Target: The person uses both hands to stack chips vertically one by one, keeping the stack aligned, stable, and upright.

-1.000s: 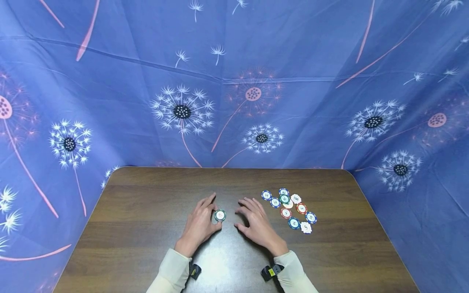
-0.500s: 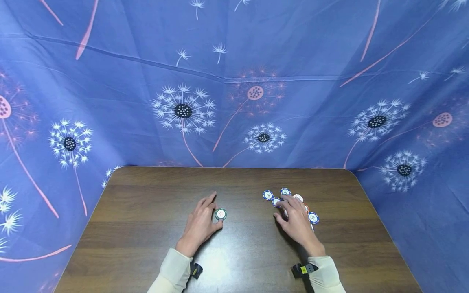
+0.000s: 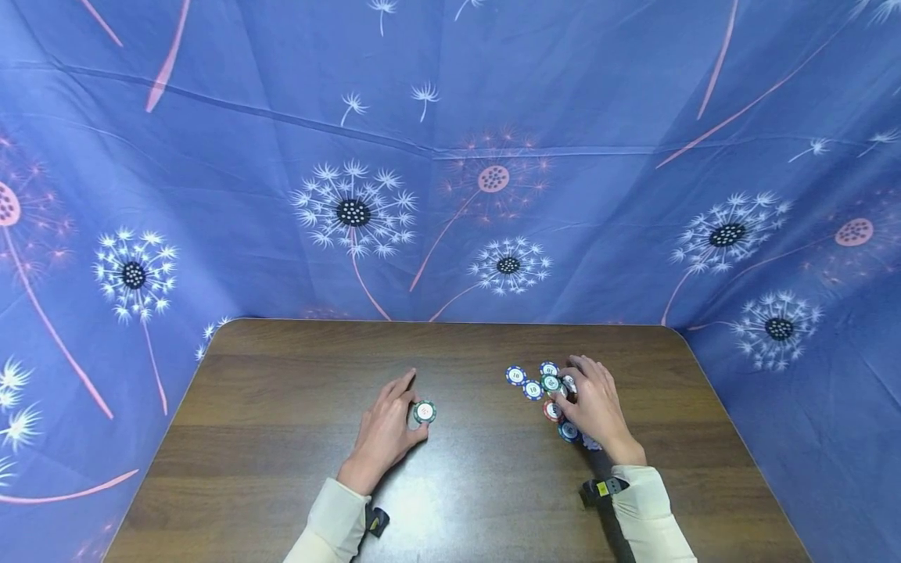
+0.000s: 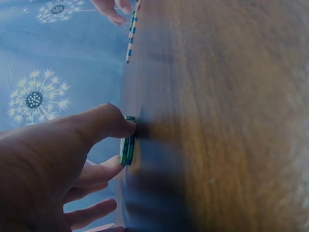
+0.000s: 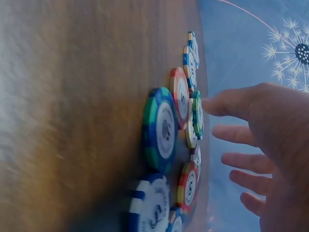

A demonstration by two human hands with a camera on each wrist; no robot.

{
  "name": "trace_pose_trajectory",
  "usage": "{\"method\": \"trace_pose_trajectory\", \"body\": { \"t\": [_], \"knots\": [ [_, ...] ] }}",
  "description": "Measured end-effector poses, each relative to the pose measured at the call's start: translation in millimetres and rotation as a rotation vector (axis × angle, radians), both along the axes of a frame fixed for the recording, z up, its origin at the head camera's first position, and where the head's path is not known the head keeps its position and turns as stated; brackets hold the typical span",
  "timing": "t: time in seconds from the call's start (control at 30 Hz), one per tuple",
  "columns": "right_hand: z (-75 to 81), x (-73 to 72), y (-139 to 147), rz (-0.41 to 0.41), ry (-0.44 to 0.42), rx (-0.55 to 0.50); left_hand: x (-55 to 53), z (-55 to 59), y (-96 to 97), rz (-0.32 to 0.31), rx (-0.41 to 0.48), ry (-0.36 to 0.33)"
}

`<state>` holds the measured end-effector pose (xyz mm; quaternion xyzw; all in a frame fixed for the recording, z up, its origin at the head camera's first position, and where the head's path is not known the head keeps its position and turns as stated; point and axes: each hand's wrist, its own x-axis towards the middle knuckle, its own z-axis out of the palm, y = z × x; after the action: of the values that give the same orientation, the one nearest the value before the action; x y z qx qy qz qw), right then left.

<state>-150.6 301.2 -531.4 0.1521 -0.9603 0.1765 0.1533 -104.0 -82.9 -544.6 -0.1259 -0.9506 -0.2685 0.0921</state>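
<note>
My left hand (image 3: 383,434) pinches a short stack of green poker chips (image 4: 128,145) by its edges between thumb and forefinger, low over the tabletop. The left wrist view shows two chip edges in that stack. To the right, my right hand (image 3: 598,403) hovers over a scatter of poker chips, its fingers spread and loosely bent. A green poker chip (image 5: 198,115), lying on top of a pale one, has my right thumb tip right at its edge. Nearby lie a red poker chip (image 5: 180,97) and a blue-green poker chip (image 5: 160,130). In the head view the right hand hides some chips.
Blue-and-white chips (image 3: 516,375) lie at the left of the scatter. A white chip (image 5: 152,203) is nearest the right wrist camera. The brown wooden table (image 3: 296,360) ends at a blue dandelion-print cloth (image 3: 422,195) behind and at both sides.
My right hand has moved right from the middle of the table to over the scattered chips, then slightly farther right, uncovering the green chip. The left hand keeps its place with its stack.
</note>
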Motion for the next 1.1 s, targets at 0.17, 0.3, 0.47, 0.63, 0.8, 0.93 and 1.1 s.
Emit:
{"method": "trace_pose_trajectory", "body": {
  "t": [0.17,0.3,0.47,0.63,0.8,0.93,1.1],
  "knots": [
    [4.0,-4.1,0.2,-0.016,-0.071,0.043,0.0,0.0,0.4,-0.002,0.006,-0.006],
    [4.7,-5.4,-0.1,-0.033,-0.103,0.065,0.6,0.8,0.5,-0.002,0.012,-0.027],
    [4.2,-6.6,-0.4,-0.041,-0.094,0.079,0.4,1.9,0.1,0.002,0.021,-0.029],
    [2.3,-7.9,-1.3,-0.042,-0.079,0.080,0.5,2.3,-0.1,-0.002,0.014,-0.015],
    [-0.6,-9.1,-2.7,-0.046,-0.075,0.067,1.0,1.2,0.1,-0.002,0.005,-0.009],
    [-0.9,-10.0,-3.2,-0.051,-0.077,0.060,0.8,1.5,0.1,0.000,0.007,-0.011],
    [-1.9,-9.7,-1.9,-0.056,-0.081,0.052,1.0,1.8,0.2,0.000,0.010,-0.017]
  ]
}}
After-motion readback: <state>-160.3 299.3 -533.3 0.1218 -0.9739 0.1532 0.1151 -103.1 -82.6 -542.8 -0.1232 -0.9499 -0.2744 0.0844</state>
